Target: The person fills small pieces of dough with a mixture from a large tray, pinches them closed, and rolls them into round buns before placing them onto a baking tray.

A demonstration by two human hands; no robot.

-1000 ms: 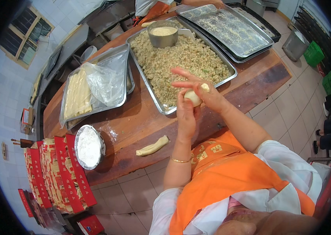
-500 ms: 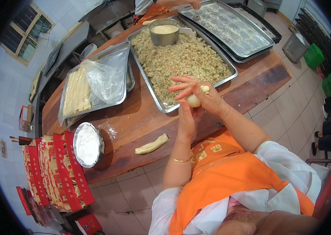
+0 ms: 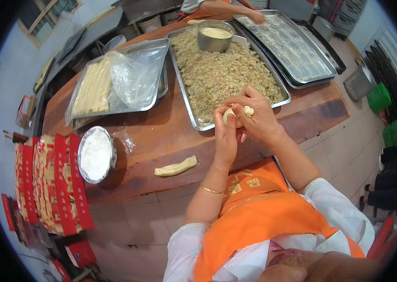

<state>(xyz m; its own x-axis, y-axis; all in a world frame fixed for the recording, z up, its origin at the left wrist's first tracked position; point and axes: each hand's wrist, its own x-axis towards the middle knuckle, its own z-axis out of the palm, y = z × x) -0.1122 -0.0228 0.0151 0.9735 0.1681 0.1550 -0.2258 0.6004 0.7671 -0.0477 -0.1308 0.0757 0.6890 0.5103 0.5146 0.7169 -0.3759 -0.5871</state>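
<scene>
Your left hand (image 3: 225, 143) is closed around a pale dough ball (image 3: 229, 114), with the thumb against it, and your right hand (image 3: 260, 120) curls over it from the other side, a small dough knob (image 3: 249, 111) sticking out of its grip. Both hands hold the ball above the near edge of a metal tray (image 3: 194, 116) full of crumbly filling (image 3: 226, 75). Toward you, a dough piece (image 3: 176, 167) lies on the wooden table (image 3: 137, 134); left of it sits a bowl of white powder (image 3: 96, 155).

1 dough strip (image 3: 176, 167) lies before the filled tray (image 3: 184, 89).
</scene>
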